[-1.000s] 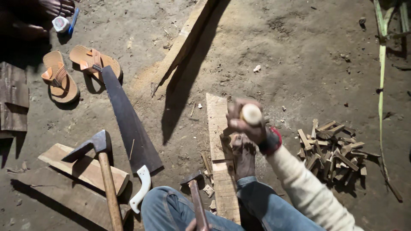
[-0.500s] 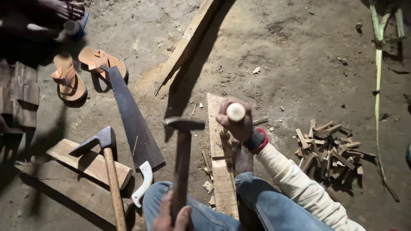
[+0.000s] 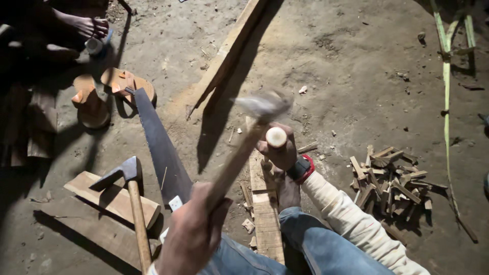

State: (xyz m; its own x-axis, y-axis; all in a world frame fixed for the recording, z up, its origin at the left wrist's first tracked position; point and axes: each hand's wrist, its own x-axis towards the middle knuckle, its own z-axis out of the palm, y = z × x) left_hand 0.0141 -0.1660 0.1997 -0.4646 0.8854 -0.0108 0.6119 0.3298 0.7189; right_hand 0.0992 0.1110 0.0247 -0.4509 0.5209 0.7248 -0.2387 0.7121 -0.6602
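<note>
Fingers of the left hand [image 3: 196,237] are wrapping tight round a hammer [image 3: 239,153] handle, its blurred head hanging just far-left of the chisel [image 3: 275,138]. Fingers of the right hand [image 3: 279,150] are closing round that chisel, its pale round butt showing on top, its tip hidden against the plank [image 3: 265,209].

- Plank: lying between the knees, running near to far.
- Foot [image 3: 289,188]: resting on the plank's right edge.
- Saw [image 3: 160,147]: lying left of the plank, well apart.
- Axe [image 3: 130,198]: resting on boards [image 3: 102,203], near left.
- Offcuts [image 3: 392,181]: piling at right.
- Sandals [image 3: 109,91]: sitting far left.
- Long board [image 3: 226,56]: slanting far off.
- Green stalk [image 3: 447,102]: lying far right.
</note>
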